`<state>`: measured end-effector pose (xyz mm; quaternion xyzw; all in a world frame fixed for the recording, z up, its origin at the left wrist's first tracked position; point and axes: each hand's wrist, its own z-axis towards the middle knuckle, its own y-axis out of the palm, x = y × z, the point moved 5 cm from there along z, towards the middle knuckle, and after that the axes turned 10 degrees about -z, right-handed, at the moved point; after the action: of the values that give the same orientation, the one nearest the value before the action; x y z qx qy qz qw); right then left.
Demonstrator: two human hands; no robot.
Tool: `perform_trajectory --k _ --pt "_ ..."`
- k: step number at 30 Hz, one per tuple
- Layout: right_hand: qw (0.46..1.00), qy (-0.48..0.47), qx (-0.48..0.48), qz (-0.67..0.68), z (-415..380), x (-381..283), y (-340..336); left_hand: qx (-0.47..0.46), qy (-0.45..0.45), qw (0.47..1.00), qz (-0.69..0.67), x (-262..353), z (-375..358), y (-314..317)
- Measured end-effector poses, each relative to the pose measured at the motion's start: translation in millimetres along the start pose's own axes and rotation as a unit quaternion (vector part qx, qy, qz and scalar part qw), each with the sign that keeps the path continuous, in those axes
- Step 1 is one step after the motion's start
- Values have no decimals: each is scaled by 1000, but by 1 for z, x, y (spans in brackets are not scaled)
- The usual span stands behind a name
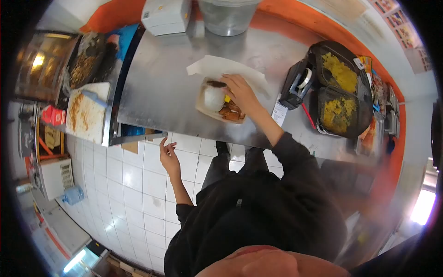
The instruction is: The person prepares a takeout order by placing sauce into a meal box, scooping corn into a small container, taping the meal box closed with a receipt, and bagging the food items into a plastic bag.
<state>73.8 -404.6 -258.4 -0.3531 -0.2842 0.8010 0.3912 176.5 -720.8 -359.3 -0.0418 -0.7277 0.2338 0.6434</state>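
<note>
An open paper food box (200,102) stands on the steel table. Inside it are a white rounded mound (214,99), brown food pieces (232,113), a bit of yellow and something dark at the top edge. Its paper flap (212,65) spreads out behind. My right hand (240,92) is over the box's right side, fingers bent down toward the dark item; whether they hold anything is hidden. Off the table's front edge, above the tiled floor, my left hand (170,157) hangs with fingers apart and nothing in it.
To the right are a black tape dispenser (295,85), a receipt (279,112), a red pen (308,116) and black trays of yellow food (339,113). A white box (166,17) and a clear bucket (227,18) stand behind. Left, a stained cutting board (85,117) bears a knife (94,98).
</note>
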Motion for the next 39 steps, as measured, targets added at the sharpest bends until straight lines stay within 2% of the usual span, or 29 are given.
perform_trajectory --k 1,3,5,6,7,8,9,10,11,13,14,15,17,18,19,20,21,22,23,24,25,27,28,30,31,32,35,36,39 --pt "1000 13 1 -11 -1 -3 -21 38 40 996 -63 -2 -2 3" --pt "975 188 119 8 -23 23 -71 -4 48 997 -56 -36 3 11" --pt "902 322 284 39 -75 73 -100 -22 -116 980 -159 -105 9 20" --pt "864 372 336 43 -98 87 -115 35 -235 941 -241 -114 5 29" --pt "822 418 385 48 -121 98 -128 26 -240 941 -236 -120 10 38" --pt "819 424 384 42 -141 110 -137 65 -305 900 -305 -132 12 46" --pt "864 428 243 -106 -156 121 -137 108 -365 848 -370 -141 12 55" --pt "872 414 90 -247 -171 130 -128 94 -365 857 -352 -137 17 63" --pt "868 421 89 -248 -189 137 -120 90 -367 859 -345 -123 22 70" --pt "826 391 -71 -399 -216 147 -98 31 -385 795 -468 -68 28 85" --pt "809 410 -106 -408 -224 149 -96 28 -396 744 -537 -44 28 90" --pt "806 417 -109 -407 -226 145 -99 25 -399 747 -531 -18 22 89" --pt "817 434 -128 -358 -220 130 -110 53 -330 810 -482 24 10 85" --pt "813 442 -131 -356 -222 122 -118 50 -334 813 -474 30 1 91" --pt "833 444 -82 -320 -223 111 -126 73 -180 916 -351 44 -1 83" --pt "850 443 -32 -283 -225 102 -133 92 -17 973 -212 63 -6 78" --pt "849 447 -36 -280 -230 94 -135 91 -18 974 -206 74 -12 79" --pt "863 489 54 -116 -238 90 -138 50 75 985 -149 100 -16 82" --pt "844 514 143 50 -248 90 -138 6 166 982 -92 116 -22 88" --pt "801 543 172 186 -261 94 -128 -75 145 966 -201 109 -28 97" --pt "797 549 170 187 -257 89 -127 -149 300 928 -165 132 -41 119" --pt "708 512 274 402 -240 79 -109 -293 355 887 -31 158 -69 165" --pt "718 524 252 383 -241 80 -100 -378 256 884 -103 160 -80 196" --pt "737 512 232 375 -237 77 -83 -515 240 822 43 151 -89 251" --pt "761 494 211 364 -233 76 -76 -488 289 822 48 147 -87 271" --pt "748 475 214 411 -236 78 -66 -461 337 820 51 144 -86 287" --pt "783 444 283 331 -236 86 -52 -435 314 834 132 147 -77 313" --pt "766 458 301 336 -233 84 -54 -437 310 834 135 147 -76 315" --pt "805 503 219 226 -235 81 -51 -465 290 818 177 141 -73 319"
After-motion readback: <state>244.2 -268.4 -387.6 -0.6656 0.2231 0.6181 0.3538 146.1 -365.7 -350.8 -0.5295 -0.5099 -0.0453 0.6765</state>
